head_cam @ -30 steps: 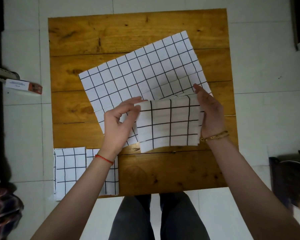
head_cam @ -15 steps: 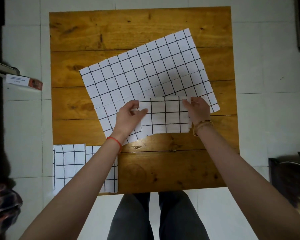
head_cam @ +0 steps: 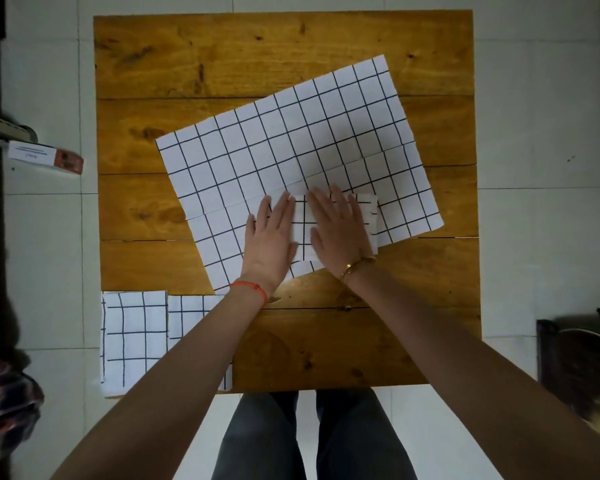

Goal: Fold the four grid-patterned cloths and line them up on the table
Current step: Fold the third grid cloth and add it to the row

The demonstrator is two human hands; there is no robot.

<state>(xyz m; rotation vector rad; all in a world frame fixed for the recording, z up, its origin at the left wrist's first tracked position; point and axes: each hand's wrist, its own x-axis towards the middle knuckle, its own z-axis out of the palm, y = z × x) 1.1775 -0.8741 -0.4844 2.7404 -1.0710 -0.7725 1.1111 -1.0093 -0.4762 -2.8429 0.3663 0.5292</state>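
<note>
Since the earlier frames the small folded cloth [head_cam: 336, 226] has come down out of the air: half a second ago both hands pinched its side edges, and now it lies flat just right of the frame's centre, on top of the large open cloth [head_cam: 291, 157], with both palms spread over it.

At the lower left of the frame two finished folded cloths [head_cam: 132, 337] sit side by side at the near corner of the wooden table [head_cam: 222, 57], the right one partly hidden under the left forearm. Moving right, the left hand [head_cam: 271, 240] lies with straight fingers, gripping nothing, across the folded cloth's left edge and onto the open sheet. The right hand [head_cam: 336, 230] is equally flat and unclenched, pressing the packet's middle; its right edge shows beyond the fingers.

The step in hand appears to be flattening the third fold. It should go best with palms sweeping outward from the centre so the layers stay squared and the crease sets, without dragging the sheet beneath, which could wrinkle or skew.

In the way: the open cloth under the packet has yet to be folded, so the packet must be lifted clear and lined up beside the two at lower left. Off the table, a small box [head_cam: 45, 157] lies on the floor at left and a dark object sits at lower right.
</note>
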